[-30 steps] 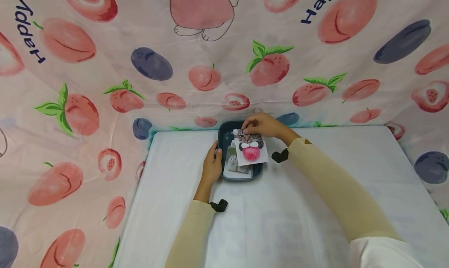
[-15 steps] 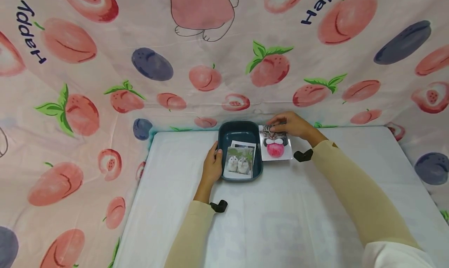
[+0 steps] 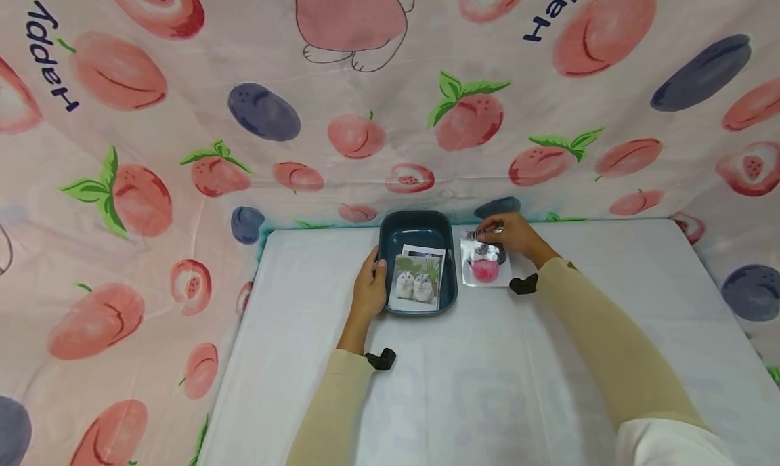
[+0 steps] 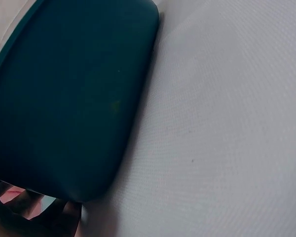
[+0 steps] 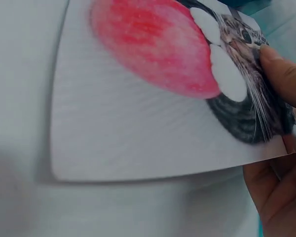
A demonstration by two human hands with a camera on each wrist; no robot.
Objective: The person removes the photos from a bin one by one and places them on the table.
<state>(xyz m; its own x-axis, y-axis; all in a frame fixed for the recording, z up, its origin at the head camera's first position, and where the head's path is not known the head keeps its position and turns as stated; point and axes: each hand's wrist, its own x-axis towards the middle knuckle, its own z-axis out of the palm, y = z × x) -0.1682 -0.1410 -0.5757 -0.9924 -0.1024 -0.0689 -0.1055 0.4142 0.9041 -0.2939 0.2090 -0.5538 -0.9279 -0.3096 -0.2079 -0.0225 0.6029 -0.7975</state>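
A dark teal rectangular tray sits at the back of the table. My left hand grips its left side, thumb at the rim; the left wrist view has the tray's outer wall large, with dark fingers at its end. Just right of the tray, my right hand pinches the far edge of a glossy photo card, which shows a cat with a pink ball. In the right wrist view the thumb lies on top of the card, other fingers beneath. The card is low over the table.
Inside the tray lies a photo of two white furry animals, on top of at least one other card that is mostly covered. A white cloth covers the table. Fruit-printed fabric hangs close behind the tray.
My right hand has carried the cat photo card rightward out from over the tray, then lowered it beside the tray. The animal photo in the tray is now uncovered. My left hand stays put.
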